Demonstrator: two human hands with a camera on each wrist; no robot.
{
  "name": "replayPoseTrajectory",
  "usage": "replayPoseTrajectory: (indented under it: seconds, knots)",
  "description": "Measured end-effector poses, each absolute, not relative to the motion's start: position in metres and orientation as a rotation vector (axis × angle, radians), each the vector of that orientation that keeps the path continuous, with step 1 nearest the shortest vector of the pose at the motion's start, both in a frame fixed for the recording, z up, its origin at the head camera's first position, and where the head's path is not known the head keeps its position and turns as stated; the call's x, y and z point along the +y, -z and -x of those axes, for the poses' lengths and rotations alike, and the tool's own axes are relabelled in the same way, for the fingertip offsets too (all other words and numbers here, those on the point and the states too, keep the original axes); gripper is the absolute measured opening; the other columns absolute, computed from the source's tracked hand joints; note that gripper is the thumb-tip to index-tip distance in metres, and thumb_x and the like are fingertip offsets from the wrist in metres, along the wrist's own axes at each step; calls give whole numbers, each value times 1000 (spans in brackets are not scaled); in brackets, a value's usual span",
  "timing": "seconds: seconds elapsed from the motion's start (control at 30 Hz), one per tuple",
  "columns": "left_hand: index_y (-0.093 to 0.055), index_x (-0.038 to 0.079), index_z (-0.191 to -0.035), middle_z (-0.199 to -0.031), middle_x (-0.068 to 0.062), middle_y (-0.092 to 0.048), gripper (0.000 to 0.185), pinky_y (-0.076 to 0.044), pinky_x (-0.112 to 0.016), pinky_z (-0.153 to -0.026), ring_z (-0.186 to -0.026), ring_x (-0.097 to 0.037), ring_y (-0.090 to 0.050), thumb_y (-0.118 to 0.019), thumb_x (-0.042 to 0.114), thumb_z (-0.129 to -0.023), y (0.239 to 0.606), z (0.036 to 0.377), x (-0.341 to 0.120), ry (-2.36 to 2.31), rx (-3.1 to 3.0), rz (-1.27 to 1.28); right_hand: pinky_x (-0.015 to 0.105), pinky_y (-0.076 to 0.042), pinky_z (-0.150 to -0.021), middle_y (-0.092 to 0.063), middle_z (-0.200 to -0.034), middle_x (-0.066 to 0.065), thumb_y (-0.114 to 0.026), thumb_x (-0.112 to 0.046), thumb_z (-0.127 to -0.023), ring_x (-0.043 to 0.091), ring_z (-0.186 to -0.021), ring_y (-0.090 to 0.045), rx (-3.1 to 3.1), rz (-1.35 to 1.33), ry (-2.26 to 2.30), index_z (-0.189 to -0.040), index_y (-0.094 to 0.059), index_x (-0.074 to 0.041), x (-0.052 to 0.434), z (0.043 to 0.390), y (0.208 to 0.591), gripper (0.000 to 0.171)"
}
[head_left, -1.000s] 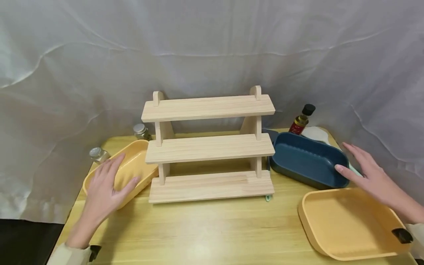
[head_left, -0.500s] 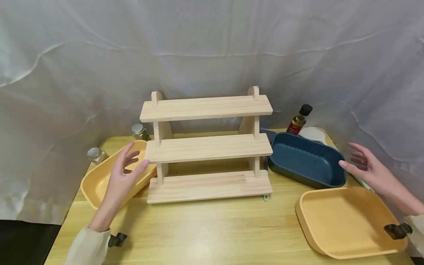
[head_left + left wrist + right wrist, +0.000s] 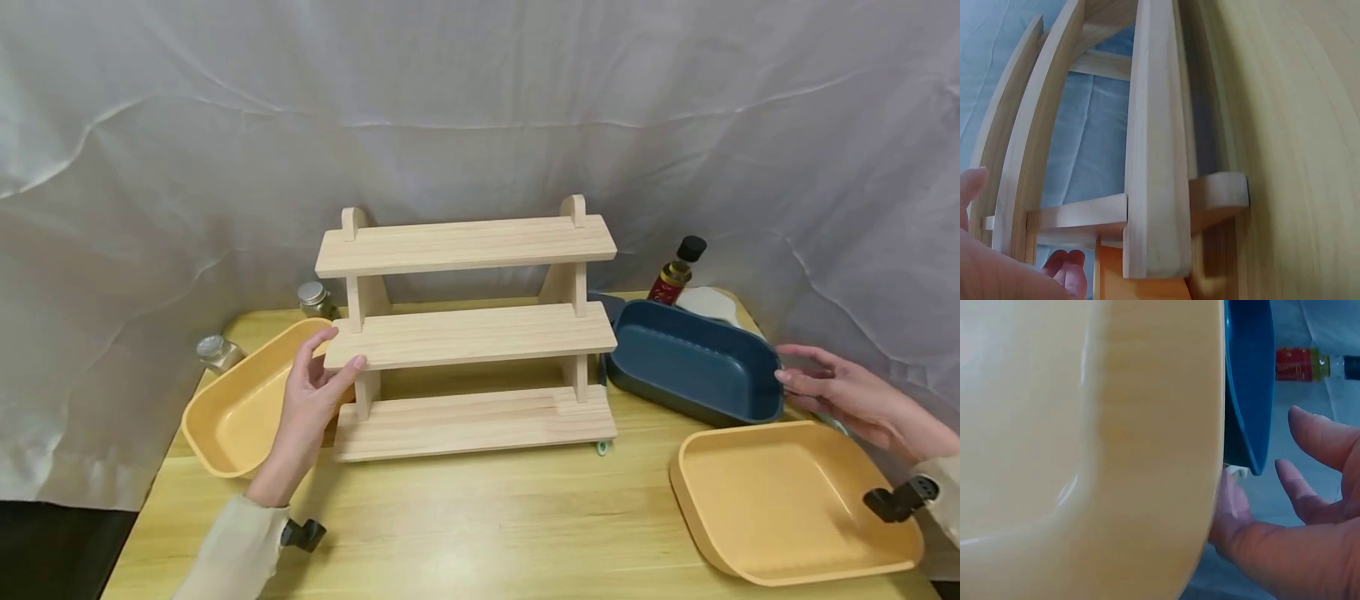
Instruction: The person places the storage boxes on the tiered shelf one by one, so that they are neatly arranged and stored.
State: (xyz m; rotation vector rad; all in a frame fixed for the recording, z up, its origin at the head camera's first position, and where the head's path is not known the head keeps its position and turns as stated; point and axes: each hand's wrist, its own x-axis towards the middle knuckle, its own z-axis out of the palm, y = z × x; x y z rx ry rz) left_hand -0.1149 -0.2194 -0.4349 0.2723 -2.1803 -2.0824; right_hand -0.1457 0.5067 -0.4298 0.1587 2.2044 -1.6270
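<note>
On a wooden table [image 3: 465, 517] before grey cloth [image 3: 465, 125] stands a rack [image 3: 465, 244], the left hand [image 3: 306, 402], grip wide, at its middle shelf [image 3: 472, 336], the right hand [image 3: 855, 398], likewise wide, beside the blue tray [image 3: 686, 358].

Writing Too Small to Read

From where I stand, I can spot lettering on just one thing, the slim glass bottle with the black cap [image 3: 677, 272]. Pale marks run across its red paper-like label [image 3: 1293, 365], but they are small and blurred, and I can't make out a single word, brand or number.
</note>
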Motion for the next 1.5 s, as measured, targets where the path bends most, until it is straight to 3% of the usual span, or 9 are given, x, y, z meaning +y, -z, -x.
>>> replayPoseTrajectory:
  seconds: [0.23, 0.33, 0.47, 0.6, 0.9, 1.1, 1.5]
  knots:
    - [-46, 23, -158, -106, -6, -54, 66, -51, -26, -77, -89, -13, -60, -82, 20, -102, 438, 120, -216, 2149, -2101, -289, 35, -63, -90, -65, -114, 5, -54, 2, -114, 15, -102, -70, 1996, -120, 1757, -136, -63, -36, 513, 152, 435, 46]
    - [-44, 23, -157, -104, -6, -52, 67, -47, -25, -70, -85, -10, -58, -82, 19, -102, 438, 121, -214, 2180, -2071, -294, 33, -62, -91, -65, -115, 4, -52, 3, -114, 14, -105, -69, 1961, -89, 1777, -138, -64, -36, 517, 153, 440, 47]
    - [-42, 24, -155, -102, -6, -47, 67, -38, -24, -59, -76, -8, -49, -82, 19, -101, 437, 122, -213, 2190, -2074, -317, 34, -63, -89, -65, -105, 5, -51, 8, -113, 17, -100, -71, 1900, -59, 1840, -139, -65, -33, 520, 152, 444, 51]
    - [-40, 23, -155, -102, -5, -43, 67, -38, -24, -58, -74, -9, -42, -81, 19, -103, 435, 122, -211, 2179, -2108, -321, 36, -64, -86, -66, -97, 6, -50, 12, -111, 20, -94, -73, 1845, -32, 1890, -141, -64, -30, 521, 151, 444, 53]
    - [-40, 22, -156, -100, -5, -42, 66, -37, -25, -57, -73, -10, -39, -80, 18, -103, 433, 122, -211, 2160, -2145, -319, 34, -64, -81, -65, -96, 10, -51, 11, -112, 20, -97, -74, 1919, -102, 1939, -141, -61, -30, 521, 152, 436, 52]
    - [-40, 24, -157, -98, -4, -42, 69, -37, -25, -57, -72, -10, -39, -82, 20, -102, 434, 121, -214, 2151, -2149, -331, 31, -62, -85, -63, -101, 8, -42, 11, -114, 20, -101, -72, 1791, -10, 2105, -147, -58, -25, 519, 153, 433, 52]
    - [-40, 22, -156, -95, -3, -40, 68, -36, -25, -57, -71, -10, -38, -81, 20, -102, 437, 122, -212, 2140, -2158, -313, 28, -62, -79, -65, -96, 6, -41, 10, -115, 20, -92, -71, 1801, 49, 2222, -149, -64, -23, 520, 137, 419, 53]
